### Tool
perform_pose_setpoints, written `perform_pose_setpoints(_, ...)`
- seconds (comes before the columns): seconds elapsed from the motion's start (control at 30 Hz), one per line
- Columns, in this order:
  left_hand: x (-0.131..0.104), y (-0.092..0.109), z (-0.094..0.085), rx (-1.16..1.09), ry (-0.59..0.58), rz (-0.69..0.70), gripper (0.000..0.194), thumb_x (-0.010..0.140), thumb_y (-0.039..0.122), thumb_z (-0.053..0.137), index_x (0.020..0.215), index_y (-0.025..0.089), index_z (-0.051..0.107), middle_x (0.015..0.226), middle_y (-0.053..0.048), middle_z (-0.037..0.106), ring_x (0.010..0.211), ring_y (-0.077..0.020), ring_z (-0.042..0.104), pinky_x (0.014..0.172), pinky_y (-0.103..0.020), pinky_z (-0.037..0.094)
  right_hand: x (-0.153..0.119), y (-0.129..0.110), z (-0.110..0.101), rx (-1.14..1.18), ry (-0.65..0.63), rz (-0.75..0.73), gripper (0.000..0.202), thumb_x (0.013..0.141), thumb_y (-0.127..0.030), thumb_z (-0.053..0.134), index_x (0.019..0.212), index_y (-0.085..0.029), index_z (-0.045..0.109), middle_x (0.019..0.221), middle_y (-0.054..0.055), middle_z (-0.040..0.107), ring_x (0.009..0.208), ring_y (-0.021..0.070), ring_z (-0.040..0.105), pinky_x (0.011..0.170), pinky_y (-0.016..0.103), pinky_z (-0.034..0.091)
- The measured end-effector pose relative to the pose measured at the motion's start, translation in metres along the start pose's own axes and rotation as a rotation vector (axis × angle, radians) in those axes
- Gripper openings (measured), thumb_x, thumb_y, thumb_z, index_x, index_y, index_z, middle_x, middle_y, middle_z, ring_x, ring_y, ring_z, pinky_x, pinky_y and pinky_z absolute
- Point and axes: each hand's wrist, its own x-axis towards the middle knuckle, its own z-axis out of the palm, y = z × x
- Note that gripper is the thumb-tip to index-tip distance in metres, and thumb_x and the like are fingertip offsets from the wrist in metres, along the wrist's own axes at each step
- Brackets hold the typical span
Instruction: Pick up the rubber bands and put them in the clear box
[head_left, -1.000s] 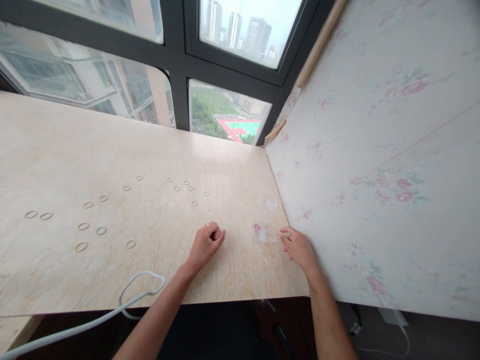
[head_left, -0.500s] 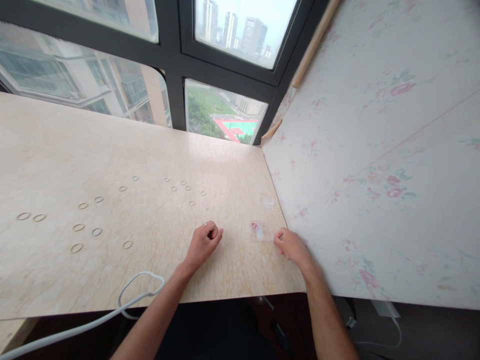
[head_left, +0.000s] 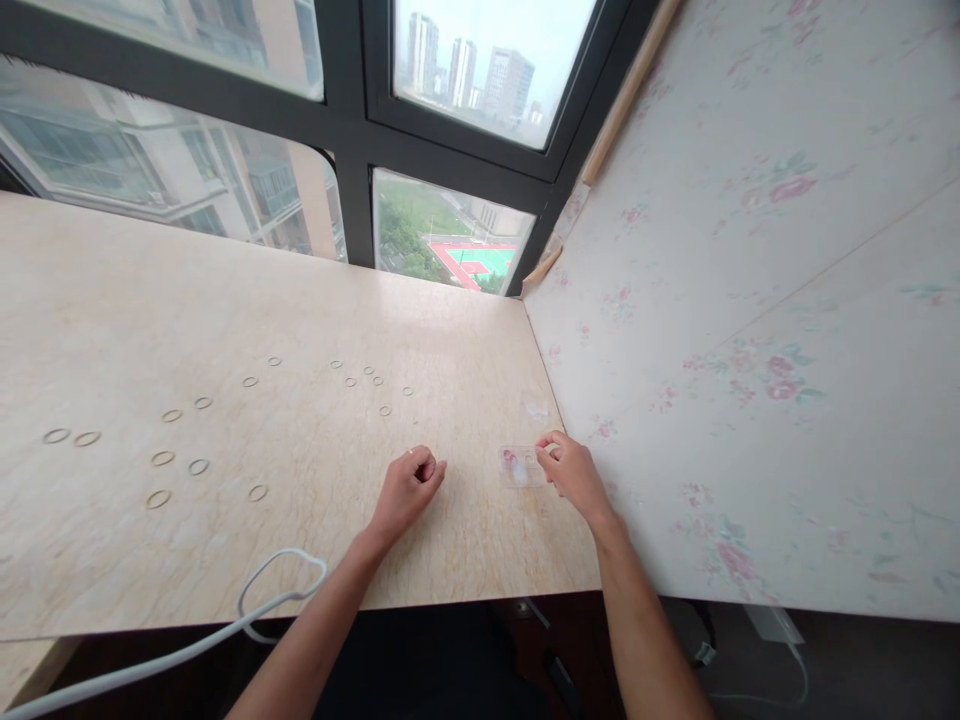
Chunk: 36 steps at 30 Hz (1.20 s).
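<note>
My left hand (head_left: 409,485) rests curled on the marble-patterned surface, fingers closed; whether anything is inside cannot be made out. Over the right end of a small clear plastic case (head_left: 519,478) is my right hand (head_left: 571,474), its thumb and fingertips pinched together. What those fingertips hold, if anything, is too small to see. Small pinkish items and a whitish patch show in the case. Behind it lies another clear, whitish piece (head_left: 535,408). Several thin rings lie spread out to the left, among them a ring (head_left: 257,493) and a smaller ring (head_left: 385,411).
A white cable (head_left: 172,650) loops over the front left edge of the surface (head_left: 420,330). Dark window frames (head_left: 351,150) stand along the back. A flowered wall (head_left: 720,300) closes off the right side, close to my right arm.
My right hand has moved up and left, from beside the clear case to over its right end. My left hand has stayed in place. The view has shifted slightly.
</note>
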Motion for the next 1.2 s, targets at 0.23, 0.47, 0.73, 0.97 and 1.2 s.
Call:
perform_pose_setpoints(0.23,0.000,0.001,-0.001,-0.001,-0.007,-0.010,0.029,0.081,0.029,0.047,0.059,0.021,0.028,0.055,0.005,0.036,0.053,-0.0103,0.035,0.054,-0.024,0.029,-0.004,-0.002,-0.003,-0.023,0.016,-0.012,0.020,0.084,-0.033,0.047,0.088,-0.020,0.062,0.046,-0.006,0.053,0.032,0.0090,0.042,0.035,0.018,0.029)
perform_pose_setpoints(0.47,-0.001,0.000,0.001,-0.029,-0.005,-0.016,0.030,0.080,0.027,0.047,0.059,0.021,0.027,0.055,0.006,0.035,0.053,-0.0102,0.034,0.054,-0.024,0.028,-0.010,-0.046,0.007,0.068,-0.006,-0.146,0.022,0.085,-0.036,0.049,0.086,-0.019,0.063,0.044,-0.006,0.048,0.038,0.0110,0.047,0.041,0.020,0.032)
perform_pose_setpoints(0.73,-0.002,-0.005,0.003,-0.118,0.010,0.002,0.027,0.077,0.020,0.046,0.059,0.021,0.025,0.056,0.006,0.034,0.054,-0.0099,0.033,0.054,-0.024,0.026,0.011,-0.122,0.068,-0.037,-0.269,-0.391,0.017,0.087,-0.027,0.049,0.094,-0.021,0.063,0.050,-0.007,0.052,0.048,0.0108,0.051,0.052,0.020,0.036)
perform_pose_setpoints(0.97,-0.001,-0.005,0.003,-0.148,0.013,-0.005,0.027,0.076,0.019,0.047,0.058,0.021,0.026,0.056,0.005,0.035,0.053,-0.0104,0.034,0.055,-0.025,0.027,0.068,-0.169,0.122,-0.357,-0.325,-0.418,0.027,0.085,-0.019,0.051,0.108,-0.019,0.064,0.072,0.002,0.067,0.069,0.0151,0.061,0.062,0.023,0.038)
perform_pose_setpoints(1.2,-0.001,-0.005,0.003,-0.163,0.003,0.007,0.027,0.074,0.015,0.047,0.058,0.021,0.025,0.057,0.005,0.035,0.054,-0.0108,0.034,0.056,-0.026,0.026,0.090,-0.186,0.146,-0.534,-0.392,-0.450,0.019,0.084,-0.025,0.055,0.097,-0.019,0.068,0.093,0.009,0.070,0.087,0.0221,0.063,0.069,0.028,0.043)
